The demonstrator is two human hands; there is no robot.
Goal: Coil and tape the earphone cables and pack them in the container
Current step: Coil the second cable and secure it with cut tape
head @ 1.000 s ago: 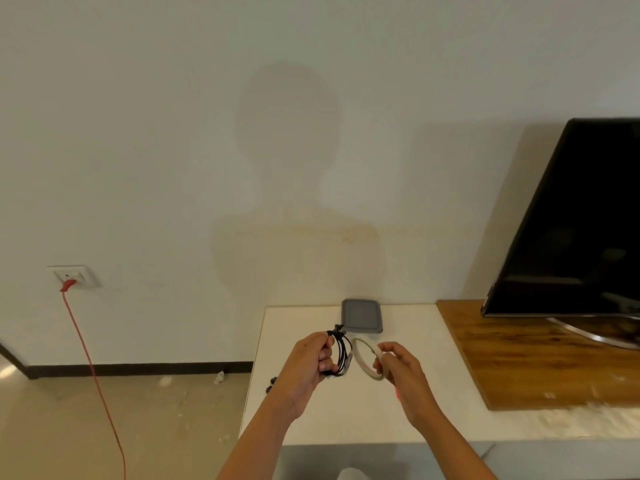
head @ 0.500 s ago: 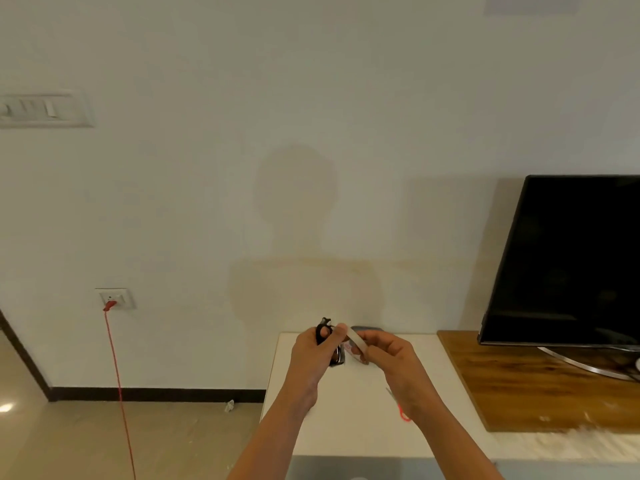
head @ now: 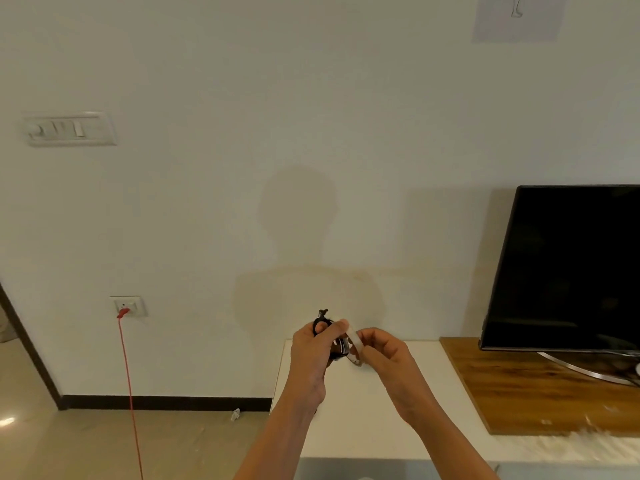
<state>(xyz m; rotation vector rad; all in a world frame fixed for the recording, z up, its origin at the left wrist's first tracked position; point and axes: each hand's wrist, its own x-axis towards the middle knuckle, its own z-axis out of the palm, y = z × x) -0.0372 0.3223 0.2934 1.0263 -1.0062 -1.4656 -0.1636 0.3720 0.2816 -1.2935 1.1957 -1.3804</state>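
My left hand (head: pixel 313 355) grips a coiled black earphone cable (head: pixel 320 322), its loops sticking out above and below my fingers. My right hand (head: pixel 384 358) pinches a roll of clear tape (head: pixel 356 344) held right against the coil. Both hands are raised above the far edge of the white table (head: pixel 346 427). The grey container seen earlier is hidden behind my hands.
A black TV (head: pixel 568 268) stands on a wooden board (head: pixel 519 386) at the table's right. A red cable (head: pixel 130 393) hangs from a wall socket (head: pixel 126 305) down to the floor on the left. The wall rises just behind the table.
My hands rose and closed together, bringing the tape roll against the coil. The view tilted up, and the grey container went out of sight behind my hands.
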